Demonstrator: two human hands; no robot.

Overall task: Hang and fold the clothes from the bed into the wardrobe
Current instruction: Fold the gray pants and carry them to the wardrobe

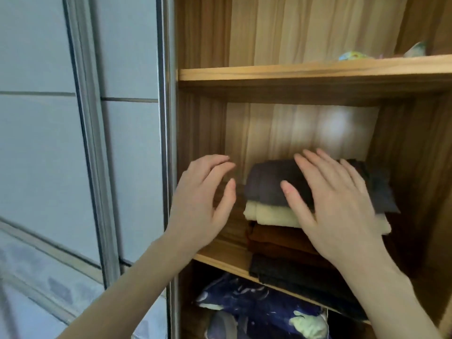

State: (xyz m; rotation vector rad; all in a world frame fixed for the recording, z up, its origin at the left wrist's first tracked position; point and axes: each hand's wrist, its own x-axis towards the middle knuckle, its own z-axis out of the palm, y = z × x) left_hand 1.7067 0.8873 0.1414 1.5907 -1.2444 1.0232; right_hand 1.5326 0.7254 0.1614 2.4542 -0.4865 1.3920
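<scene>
Four folded garments sit stacked on the middle shelf (220,259) of the wood-grain wardrobe (200,118): a dark grey piece (269,184) on top, a fuzzy cream one (271,214) under it, then a ribbed brown one (276,241) and a coarse charcoal one (293,272) at the bottom. The right hand (340,204) lies flat on the grey piece, fingers straight and spread, grasping nothing. The left hand (203,204) hovers just beside the stack, fingers released and loosely curved.
</scene>
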